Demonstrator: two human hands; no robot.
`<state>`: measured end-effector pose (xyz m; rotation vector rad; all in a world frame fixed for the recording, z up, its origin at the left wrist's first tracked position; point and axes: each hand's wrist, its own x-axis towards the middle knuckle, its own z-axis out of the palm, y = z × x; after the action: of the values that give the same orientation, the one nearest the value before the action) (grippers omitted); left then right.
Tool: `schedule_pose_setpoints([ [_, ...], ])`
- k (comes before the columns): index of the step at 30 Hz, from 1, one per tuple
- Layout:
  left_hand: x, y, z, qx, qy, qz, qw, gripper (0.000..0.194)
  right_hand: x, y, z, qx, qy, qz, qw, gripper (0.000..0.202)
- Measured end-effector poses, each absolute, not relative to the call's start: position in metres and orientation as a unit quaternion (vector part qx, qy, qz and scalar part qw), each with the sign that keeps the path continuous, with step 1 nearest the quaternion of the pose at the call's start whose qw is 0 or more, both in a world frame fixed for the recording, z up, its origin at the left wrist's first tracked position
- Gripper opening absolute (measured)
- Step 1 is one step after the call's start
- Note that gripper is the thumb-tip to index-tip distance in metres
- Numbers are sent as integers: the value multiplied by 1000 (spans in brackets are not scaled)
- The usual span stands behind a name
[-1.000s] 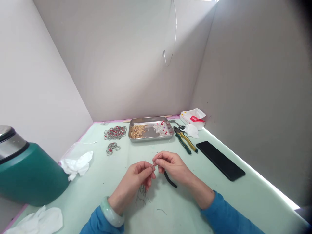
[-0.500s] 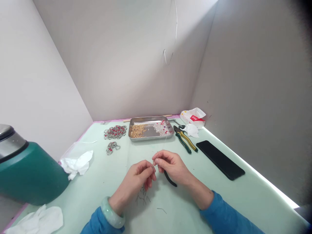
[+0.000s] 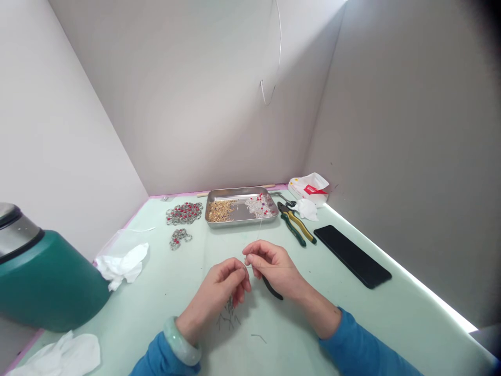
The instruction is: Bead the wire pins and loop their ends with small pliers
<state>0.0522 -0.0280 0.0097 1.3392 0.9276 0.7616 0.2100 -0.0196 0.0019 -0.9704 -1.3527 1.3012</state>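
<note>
My left hand (image 3: 224,283) is closed, with thumb and fingertips pinched on a very fine, pale thread (image 3: 260,228). Close beside it, almost touching, my right hand (image 3: 276,265) also pinches the thread. One length rises from the fingers towards the tray, and another runs rightward across the back of my right hand. Any bead between the fingertips is too small to make out. Under my right hand a black curved tool handle (image 3: 273,289) shows in part. Thin grey wire pieces (image 3: 229,316) lie below my left hand, partly hidden by it.
A metal tray (image 3: 242,223) holds gold, clear and red beads. To its left lie two heaps of red-beaded wire rings (image 3: 183,213). Pliers (image 3: 291,224) and a black phone (image 3: 352,256) are on the right. A green flask (image 3: 50,282) and crumpled tissues (image 3: 124,263) stand left.
The whole view has shifted slightly. The thread between my right hand and the tray slants a little further left; both hands keep nearly the same pinched pose.
</note>
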Motion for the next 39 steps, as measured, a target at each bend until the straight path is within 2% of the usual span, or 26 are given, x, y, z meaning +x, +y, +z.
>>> schedule_pose_setpoints([
  [6, 54, -29, 8, 515, 383, 363, 675, 17, 209, -18, 0, -410, -562, 533, 481, 20],
  [9, 54, -27, 6, 470, 362, 377, 711, 14, 216, -18, 5, -441, -603, 492, 447, 24],
  [11, 52, -26, 4, 445, 345, 385, 731, 13, 224, -20, 10, -511, -662, 383, 393, 22],
  [14, 50, -24, 2, 413, 324, 398, 752, 12, 235, -27, 14, -626, -722, 169, 240, 21],
  [16, 49, -23, 2, 393, 318, 404, 763, 11, 236, -34, 11, -650, -738, 106, 148, 27],
  [18, 49, -22, 2, 378, 313, 407, 770, 11, 232, -40, 6, -647, -752, 77, 104, 28],
  [22, 49, -21, 2, 370, 307, 410, 775, 10, 216, -46, -7, -628, -772, 14, 95, 11],
  [25, 48, -20, 2, 372, 314, 416, 768, 10, 212, -44, -14, -618, -779, -8, 109, 11],
  [27, 46, -19, 2, 373, 322, 425, 759, 11, 216, -41, -15, -603, -785, 26, 138, 14],
  [29, 45, -18, 2, 369, 328, 437, 752, 11, 223, -39, -14, -573, -786, 121, 200, 16],
  [32, 44, -16, 1, 350, 332, 454, 749, 10, 229, -36, -8, -495, -698, 397, 333, 19],
  [35, 44, -15, 1, 331, 337, 470, 746, 9, 226, -35, -1, -360, -446, 686, 449, 23],
  [37, 44, -14, 2, 321, 340, 479, 743, 8, 222, -37, 3, -269, -292, 789, 468, 28],
  [39, 44, -14, 2, 314, 345, 483, 741, 8, 219, -38, 6, -213, -217, 844, 442, 34],
])
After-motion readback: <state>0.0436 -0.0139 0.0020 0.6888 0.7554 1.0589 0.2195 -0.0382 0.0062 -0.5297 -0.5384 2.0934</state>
